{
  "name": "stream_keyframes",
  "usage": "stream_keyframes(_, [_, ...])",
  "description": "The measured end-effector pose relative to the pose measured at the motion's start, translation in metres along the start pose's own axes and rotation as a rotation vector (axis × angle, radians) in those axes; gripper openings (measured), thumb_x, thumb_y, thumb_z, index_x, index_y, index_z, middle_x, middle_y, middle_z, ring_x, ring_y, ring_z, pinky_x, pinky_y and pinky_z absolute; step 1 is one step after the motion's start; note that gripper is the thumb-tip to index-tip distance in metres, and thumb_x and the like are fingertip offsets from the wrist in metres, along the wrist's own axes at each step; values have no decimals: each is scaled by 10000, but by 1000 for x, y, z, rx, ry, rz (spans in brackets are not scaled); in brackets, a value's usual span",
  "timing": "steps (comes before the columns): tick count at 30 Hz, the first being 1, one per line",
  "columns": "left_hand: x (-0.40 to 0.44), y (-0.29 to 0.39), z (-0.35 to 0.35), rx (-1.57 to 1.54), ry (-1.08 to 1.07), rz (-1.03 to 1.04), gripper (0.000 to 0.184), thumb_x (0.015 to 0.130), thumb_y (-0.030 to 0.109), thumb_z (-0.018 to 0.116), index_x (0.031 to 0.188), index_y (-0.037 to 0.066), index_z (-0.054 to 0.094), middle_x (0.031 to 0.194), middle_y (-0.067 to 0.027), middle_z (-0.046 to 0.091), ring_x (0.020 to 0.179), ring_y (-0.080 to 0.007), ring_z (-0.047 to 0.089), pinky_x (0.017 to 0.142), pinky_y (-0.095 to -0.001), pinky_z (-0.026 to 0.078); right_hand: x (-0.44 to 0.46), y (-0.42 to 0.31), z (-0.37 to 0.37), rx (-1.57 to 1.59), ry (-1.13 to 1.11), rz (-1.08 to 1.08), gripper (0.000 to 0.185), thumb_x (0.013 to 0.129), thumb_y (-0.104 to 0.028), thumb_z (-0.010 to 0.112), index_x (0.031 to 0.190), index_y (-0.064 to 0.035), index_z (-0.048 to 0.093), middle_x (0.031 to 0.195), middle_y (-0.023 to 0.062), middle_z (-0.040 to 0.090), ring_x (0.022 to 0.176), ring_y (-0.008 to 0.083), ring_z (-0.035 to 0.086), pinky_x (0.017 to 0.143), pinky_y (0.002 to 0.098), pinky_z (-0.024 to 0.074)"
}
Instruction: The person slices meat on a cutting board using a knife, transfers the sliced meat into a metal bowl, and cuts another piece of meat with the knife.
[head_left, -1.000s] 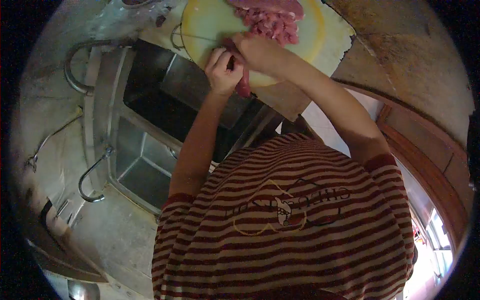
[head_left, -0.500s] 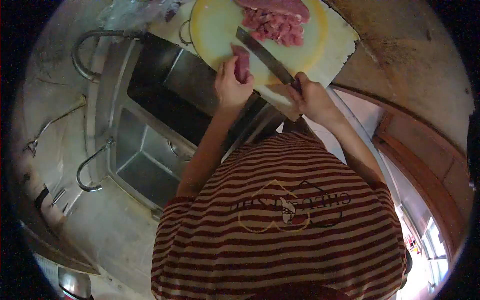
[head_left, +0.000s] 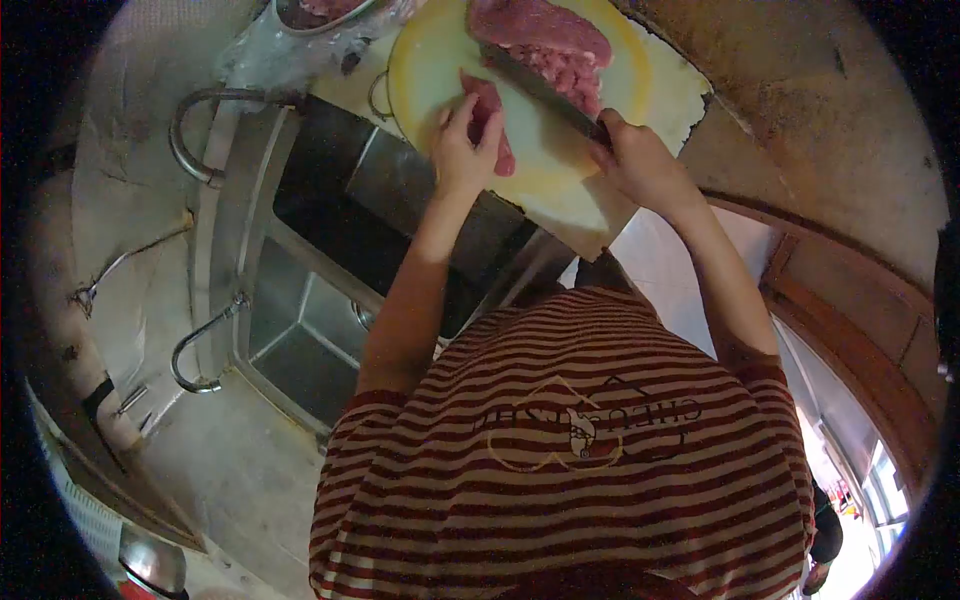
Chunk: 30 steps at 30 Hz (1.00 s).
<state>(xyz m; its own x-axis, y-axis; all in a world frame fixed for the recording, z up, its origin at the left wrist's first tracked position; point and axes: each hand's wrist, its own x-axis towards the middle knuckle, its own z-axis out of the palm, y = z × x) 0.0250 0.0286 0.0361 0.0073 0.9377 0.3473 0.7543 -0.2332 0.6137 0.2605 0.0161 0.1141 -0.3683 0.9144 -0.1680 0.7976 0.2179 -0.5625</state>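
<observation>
My left hand [head_left: 465,153] is closed around a strip of raw meat [head_left: 503,158] at the near left part of a round cutting board [head_left: 540,160] with a yellowish rim. In my right hand [head_left: 640,165] is the handle of a long-bladed knife [head_left: 545,92], its blade slanting up and left across the board. The blade lies along the near side of a pile of cut meat pieces [head_left: 575,75] and partly hides it. Behind that pile rests a larger slab of raw meat [head_left: 545,28].
To the left is a double sink [head_left: 300,330] with curved taps [head_left: 200,365]. A metal bowl [head_left: 325,22] holding meat stands at the top left, beside clear plastic [head_left: 255,55]. A brown surface [head_left: 790,130] lies right of the board.
The knife has moved up and right, from bare board to the cut pieces' near side. My left hand has shifted slightly upward with the meat strip. The view has moved too, showing the bowl.
</observation>
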Motion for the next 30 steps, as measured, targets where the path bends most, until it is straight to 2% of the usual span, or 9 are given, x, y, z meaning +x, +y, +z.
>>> stream_keyframes(3, [0, 2, -1, -33, 141, -112, 384, 723, 217, 711, 1031, 12, 610, 920, -137, 585, 849, -284, 577, 737, -386, 479, -7, -13, -8, 65, -72, 87, 252, 854, -178, 564, 976, 15, 457, 786, 242, 607, 763, 409, 598, 655, 463, 466])
stream_keyframes(5, [9, 7, -2, -14, 225, 187, 299, 680, 161, 704, 945, 46, 627, 935, -134, 581, 842, -325, 577, 738, -393, 481, -10, -15, -6, 78, -42, -30, 253, 840, -175, 574, 965, 5, 447, 774, 243, 607, 752, 408, 599, 646, 471, 467])
stream_keyframes(9, [15, -3, 12, -68, 215, 199, 246, 625, 96, 693, 858, 54, 626, 928, -99, 590, 841, -302, 575, 730, -377, 485, -2, -27, -7, -59, -86, 9, 259, 835, -171, 575, 979, -4, 439, 780, 240, 612, 746, 408, 600, 643, 473, 469])
stream_keyframes(11, [10, -6, 13, -101, 147, 161, 214, 634, 128, 720, 829, 71, 653, 968, -96, 605, 897, -273, 587, 802, -366, 484, -2, -25, 0, -105, -66, 3, 248, 839, -167, 569, 983, -13, 437, 757, 235, 611, 725, 413, 599, 626, 478, 471])
stream_keyframes(15, [14, 0, 13, -123, 61, 186, 191, 632, 107, 704, 816, 86, 657, 980, -82, 611, 903, -274, 595, 790, -356, 493, 3, -5, 8, -33, -36, 108, 244, 835, -166, 574, 965, -13, 436, 730, 228, 608, 711, 416, 598, 613, 482, 472])
stream_keyframes(21, [8, -1, 19, -107, 175, 167, 262, 614, 113, 710, 858, 49, 638, 986, -130, 603, 847, -315, 596, 752, -373, 505, -9, -23, 1, -59, -33, -8, 240, 839, -180, 577, 929, -18, 424, 693, 213, 604, 647, 395, 604, 560, 471, 484])
stream_keyframes(24, [7, 3, 16, -98, 174, 60, 278, 607, 126, 707, 849, 20, 619, 967, -159, 595, 826, -341, 586, 754, -395, 502, -11, -22, 6, -156, -23, -52, 246, 845, -197, 573, 927, -30, 411, 665, 195, 599, 612, 383, 604, 535, 459, 491])
stream_keyframes(26, [9, 3, 16, -25, 185, 143, 296, 591, 100, 657, 866, 14, 593, 902, -152, 536, 795, -362, 533, 736, -440, 467, -11, -26, 3, -220, -33, -27, 258, 847, -212, 569, 931, -34, 402, 650, 180, 597, 601, 377, 605, 530, 453, 494])
stream_keyframes(30, [13, 1, 18, -42, 158, 197, 277, 584, 95, 641, 845, 14, 591, 863, -147, 527, 780, -360, 529, 728, -435, 467, -14, -27, 0, -258, -53, 10, 258, 853, -220, 561, 927, -32, 401, 652, 179, 599, 605, 372, 608, 530, 456, 493])
